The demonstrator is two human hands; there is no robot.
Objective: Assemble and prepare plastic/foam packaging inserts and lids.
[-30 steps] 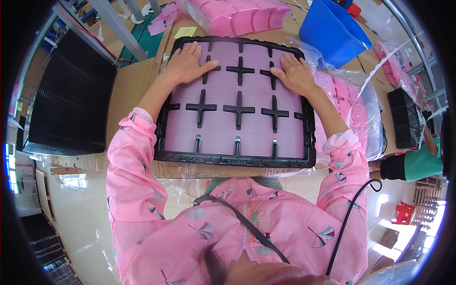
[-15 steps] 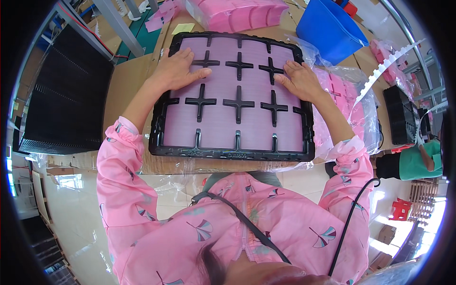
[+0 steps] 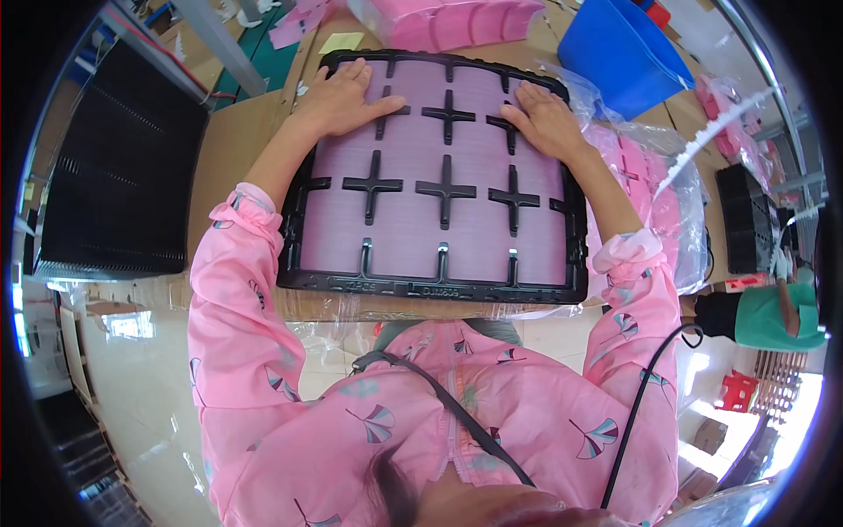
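Observation:
In front of me on the cardboard-covered bench lies a black plastic tray [image 3: 446, 190] with cross-shaped dividers. Pinkish-lilac sheets [image 3: 407, 224] show level between the crosses. My left hand [image 3: 345, 98] rests flat near the tray's far left corner, fingers extended and thumb pointing inward. Toward the far right corner my right hand [image 3: 546, 120] lies on the sheets and a divider, its fingers also stretched out. Neither hand grips anything. How deep the sheets go under the surface is hidden.
A tall black stack of trays [image 3: 118, 167] stands at the left. Pink foam pieces [image 3: 457, 22] in plastic lie behind the tray, and more wrapped pink pieces [image 3: 632, 176] lie to its right. A blue bin [image 3: 619, 57] is at the back right. A person in green [image 3: 768, 316] is far right.
Both hands have slid farther away over the tray, toward its far edge. The tray looks slightly larger and shifted in view.

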